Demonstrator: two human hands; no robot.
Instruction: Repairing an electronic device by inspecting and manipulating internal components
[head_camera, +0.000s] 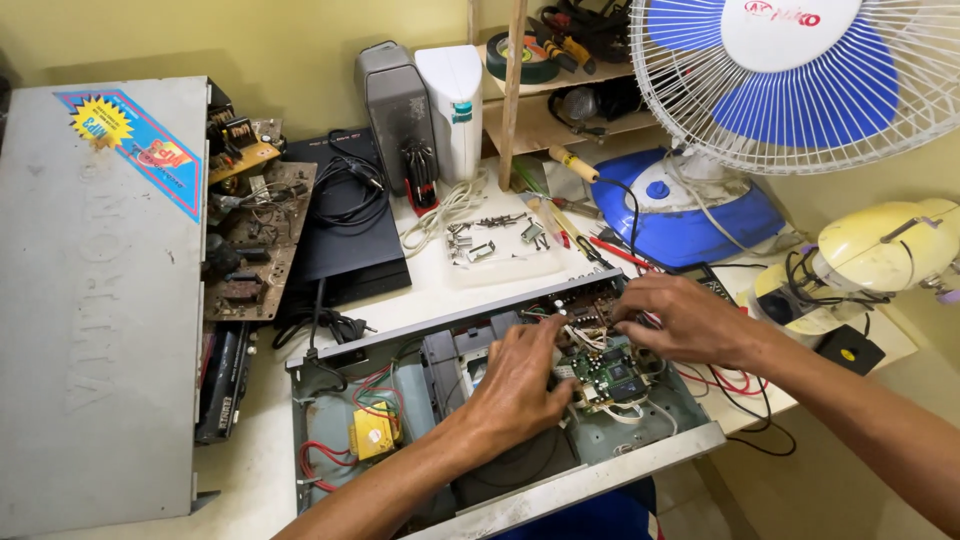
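At lower centre of the frame, the left hand (520, 385) and right hand (685, 320) each close their grip on the green circuit board (610, 372) inside the opened player chassis (400, 400); a fan (800, 70) stands upper right.

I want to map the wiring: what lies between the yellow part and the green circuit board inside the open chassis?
In the head view, the left hand and a grey-blue drive block lie between the yellow part and the green circuit board.

My hands crowd the green circuit board (607, 372); red wires (345, 440) clutter the chassis (640, 455) left. The fan (800, 80) blocks overhead right; desk (440, 290) behind appears passable.
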